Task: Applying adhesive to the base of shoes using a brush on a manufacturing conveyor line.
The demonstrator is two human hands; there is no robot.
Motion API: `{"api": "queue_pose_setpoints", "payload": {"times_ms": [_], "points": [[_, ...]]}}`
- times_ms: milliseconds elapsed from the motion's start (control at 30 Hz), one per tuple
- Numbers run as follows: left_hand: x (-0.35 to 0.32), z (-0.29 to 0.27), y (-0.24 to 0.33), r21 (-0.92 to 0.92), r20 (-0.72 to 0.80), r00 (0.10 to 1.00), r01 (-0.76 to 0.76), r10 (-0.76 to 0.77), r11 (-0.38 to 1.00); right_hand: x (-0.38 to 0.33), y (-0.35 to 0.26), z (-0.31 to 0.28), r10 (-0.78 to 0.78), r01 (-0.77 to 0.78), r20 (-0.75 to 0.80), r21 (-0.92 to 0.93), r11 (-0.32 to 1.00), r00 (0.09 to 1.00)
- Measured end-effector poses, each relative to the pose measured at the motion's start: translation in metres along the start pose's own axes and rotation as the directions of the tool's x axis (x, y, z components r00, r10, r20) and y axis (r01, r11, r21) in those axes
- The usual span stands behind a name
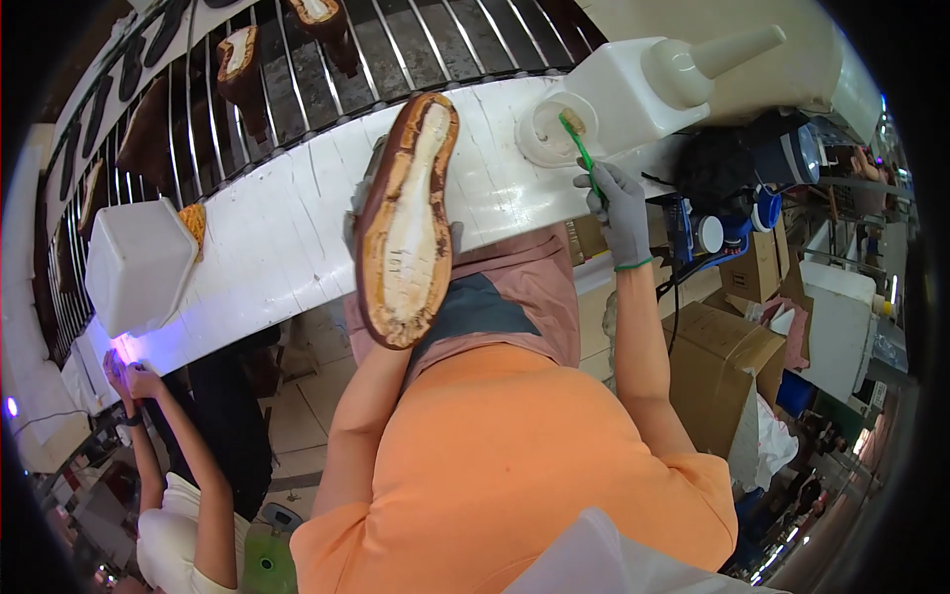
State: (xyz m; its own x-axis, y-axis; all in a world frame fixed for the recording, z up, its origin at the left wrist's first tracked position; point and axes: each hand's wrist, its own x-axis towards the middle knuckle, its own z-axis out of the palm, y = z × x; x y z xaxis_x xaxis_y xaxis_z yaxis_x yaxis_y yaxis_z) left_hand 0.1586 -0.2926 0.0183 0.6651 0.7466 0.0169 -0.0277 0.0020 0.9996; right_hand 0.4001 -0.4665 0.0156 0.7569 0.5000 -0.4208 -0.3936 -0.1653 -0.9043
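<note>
Brown leather shoe turned sole-up, green brush dipped in a white pot.

Your left hand [368,203] is mostly hidden behind the shoe [406,223] it grips, so the cream, rough-scored insole with its tan rim faces you. Your right hand [621,213], in a grey knit glove, pinches the thin green brush [582,153]; its bristles sit in the round white pot [554,129] just above that hand, on the glossy white worktop [287,228], beside a squat white nozzle bottle [663,79].

One head-worn fisheye view looks steeply down, close over the person's own torso. It faces the white surface [287,238] ahead; straight edges bend at the rim
</note>
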Motion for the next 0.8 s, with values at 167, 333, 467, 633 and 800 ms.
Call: {"api": "queue_pose_setpoints", "payload": {"times_ms": [167,333,467,633,800], "points": [[-0.001,0.001,-0.012,-0.937,0.283,0.954,0.297,-0.099,0.184,0.008,-0.028,0.030,-0.055,0.034,0.123,0.166,0.985,0.991],[0.000,0.006,-0.046,-0.948,0.307,0.934,0.318,-0.184,0.030,-0.017,-0.063,0.061,-0.220,0.252,0.279,-0.085,0.964,0.935],[-0.012,0.010,-0.094,-0.920,0.347,0.893,0.384,-0.286,0.084,-0.064,-0.063,0.078,-0.199,0.321,0.441,-0.224,0.920,0.875],[-0.026,0.014,-0.146,-0.838,0.392,0.831,0.500,-0.395,0.220,-0.095,-0.050,0.090,-0.293,0.427,0.453,-0.229,0.875,0.842],[-0.027,0.013,-0.143,-0.856,0.342,0.817,0.474,-0.464,0.205,-0.086,-0.040,0.096,-0.287,0.394,0.331,-0.326,0.859,0.899]]}}
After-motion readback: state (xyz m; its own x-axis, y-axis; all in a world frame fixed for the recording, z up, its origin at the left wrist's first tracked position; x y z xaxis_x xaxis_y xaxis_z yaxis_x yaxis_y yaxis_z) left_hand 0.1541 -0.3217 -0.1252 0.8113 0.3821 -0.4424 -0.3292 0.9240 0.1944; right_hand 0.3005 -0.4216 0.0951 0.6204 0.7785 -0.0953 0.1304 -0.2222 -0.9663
